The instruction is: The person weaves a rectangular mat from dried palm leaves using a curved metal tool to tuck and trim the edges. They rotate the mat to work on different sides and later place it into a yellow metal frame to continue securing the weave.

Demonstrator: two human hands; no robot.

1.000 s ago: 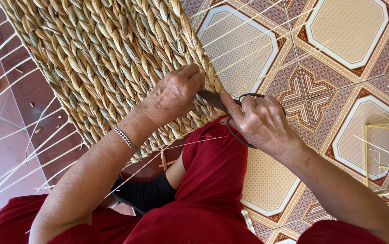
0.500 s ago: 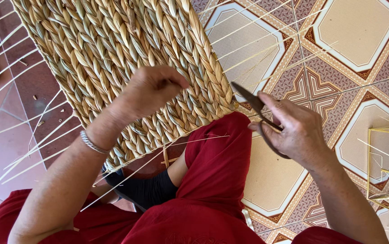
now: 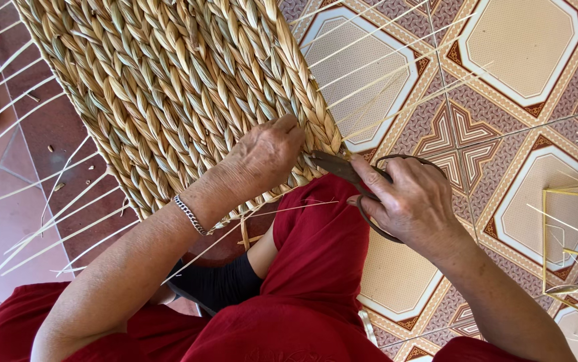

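Observation:
A large woven straw mat [image 3: 168, 87] lies over my lap and the floor. My left hand [image 3: 265, 154] presses on its braided edge, fingers curled over the weave; a silver bracelet [image 3: 190, 214] sits on that wrist. My right hand [image 3: 413, 201] grips dark metal scissors [image 3: 342, 167], whose blades point at the mat's edge right beside my left fingers. Thin loose straw ends [image 3: 383, 100] stick out from the mat's side over the tiles.
My knee in red cloth [image 3: 319, 248] rises under both hands. Patterned floor tiles [image 3: 524, 47] lie to the right, plain red tiles [image 3: 7, 201] to the left with loose straw strips [image 3: 47, 228]. A yellow frame [image 3: 550, 255] stands at the right edge.
My left hand slid back down onto the mat's braided edge. My right hand brought the scissors back left, so the blades again meet the edge beside the left fingers.

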